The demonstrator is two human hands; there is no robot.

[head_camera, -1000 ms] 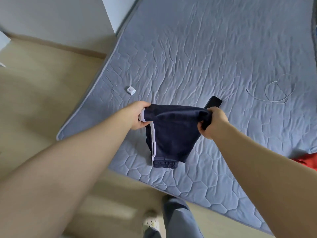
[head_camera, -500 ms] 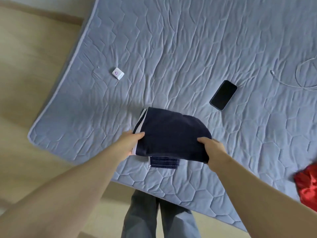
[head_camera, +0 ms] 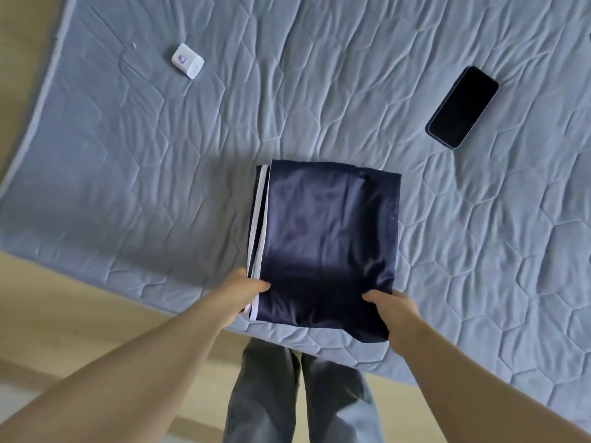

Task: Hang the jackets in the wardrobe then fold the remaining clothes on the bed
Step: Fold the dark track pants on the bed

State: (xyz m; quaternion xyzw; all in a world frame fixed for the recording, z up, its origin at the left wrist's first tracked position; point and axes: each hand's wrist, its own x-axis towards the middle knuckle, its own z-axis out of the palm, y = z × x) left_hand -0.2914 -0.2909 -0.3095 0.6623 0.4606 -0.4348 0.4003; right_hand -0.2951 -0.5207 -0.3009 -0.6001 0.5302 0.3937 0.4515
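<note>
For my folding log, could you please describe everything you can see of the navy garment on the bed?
The navy garment is dark blue, smooth and slightly shiny, with white stripes along its left edge. It is folded into a rough rectangle and lies flat on the quilted grey-blue bed, close to its near edge. The left hand grips its near left corner, thumb on top, and the right hand grips its near right corner.
</note>
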